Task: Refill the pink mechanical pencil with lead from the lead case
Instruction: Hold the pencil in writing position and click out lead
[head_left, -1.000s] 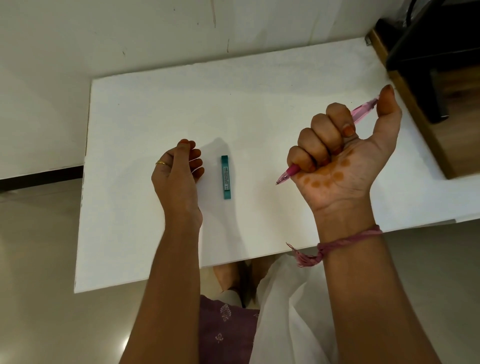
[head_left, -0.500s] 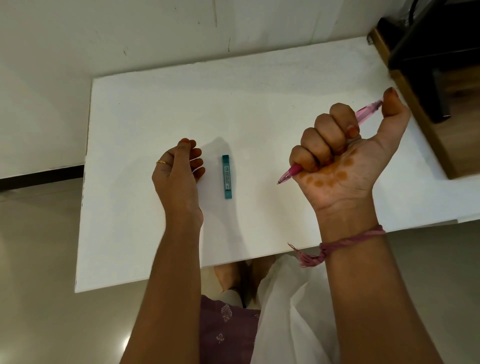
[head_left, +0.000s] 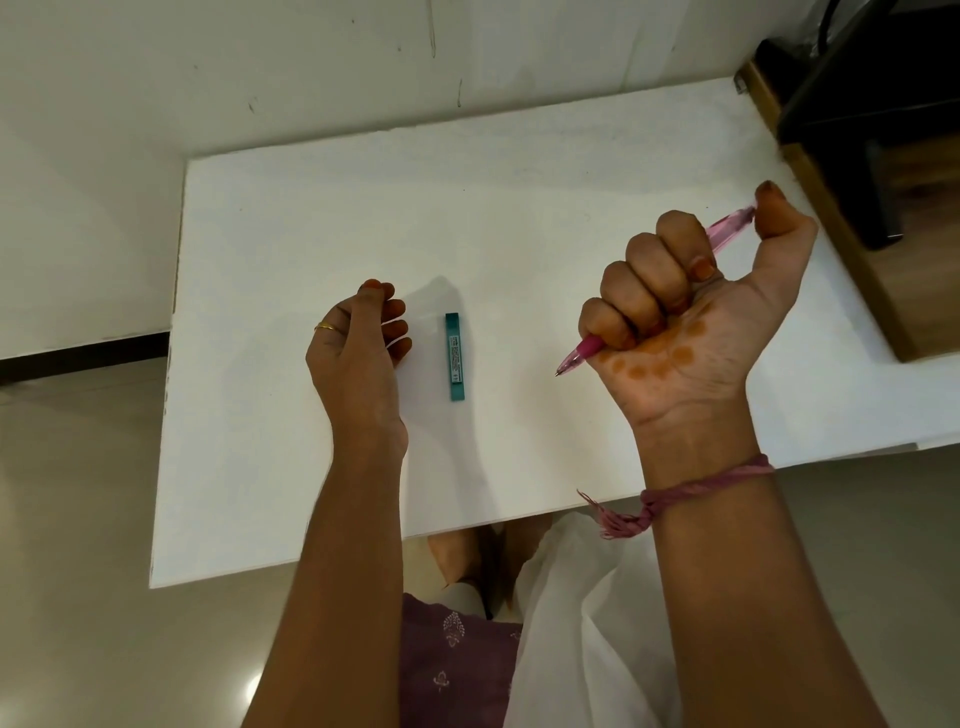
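Right hand (head_left: 691, 312) is fisted around the pink mechanical pencil (head_left: 582, 356), palm facing up toward the camera, with the thumb pressed on the back end and the tip poking out below the little finger, pointing down-left. It's raised over the right side of the white table (head_left: 519, 182). Left hand (head_left: 358, 343) sits on the table with its fingers loosely curled, gold ring (head_left: 325, 327) on one of them, and it doesn't look like it's holding anything, though the inside of the curl is hard to see. Teal lead case (head_left: 454, 356) lies flat on the table just beside the left hand's fingers, not touching, between the two hands. Pink thread bracelet (head_left: 696, 493) on the right wrist.
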